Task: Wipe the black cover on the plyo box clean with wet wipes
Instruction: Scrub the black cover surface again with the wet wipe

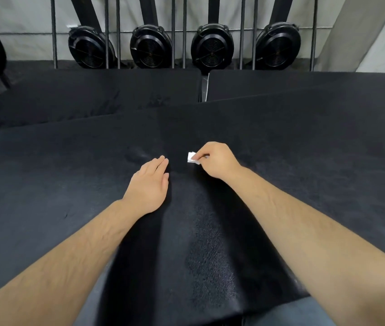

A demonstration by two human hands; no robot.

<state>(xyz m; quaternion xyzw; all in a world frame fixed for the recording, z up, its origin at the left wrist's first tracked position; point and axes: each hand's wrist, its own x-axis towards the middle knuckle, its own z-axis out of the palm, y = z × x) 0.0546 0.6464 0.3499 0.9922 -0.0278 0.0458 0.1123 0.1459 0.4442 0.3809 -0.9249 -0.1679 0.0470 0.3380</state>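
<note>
Reaching out from the near edge, both bare forearms cross the black cover (45, 184) of the plyo box, which fills the view under and all round the grip. Nearer than the grip, a strip of the textured surface glints, perhaps damp, though I cannot be sure. The right hand (215, 161) pinches a small folded wet wipe (192, 158) between thumb and curled fingers, the white wad poking out left of the knuckles and meeting the cover. Just left of the grip and a little nearer, the left hand (150, 182) lies flat on the cover, fingers straight and together, holding nothing. A faint greyish smudge (137, 156) shows left of the wipe, just past the left fingertips. The step in hand looks like scrubbing this middle zone. To do it well, I judge the wipe should be pressed flat under more of the fingers rather than by a corner. It should then be drawn in overlapping strokes toward that smudge, while the flat hand braces the cover against rucking. No container is in view: no wipe pack or bin shows, so where fresh wipes come from I cannot tell. Beyond the grip lie two more black-topped boxes (92, 95), then a row of round black fan housings (150, 47) behind upright bars.
</note>
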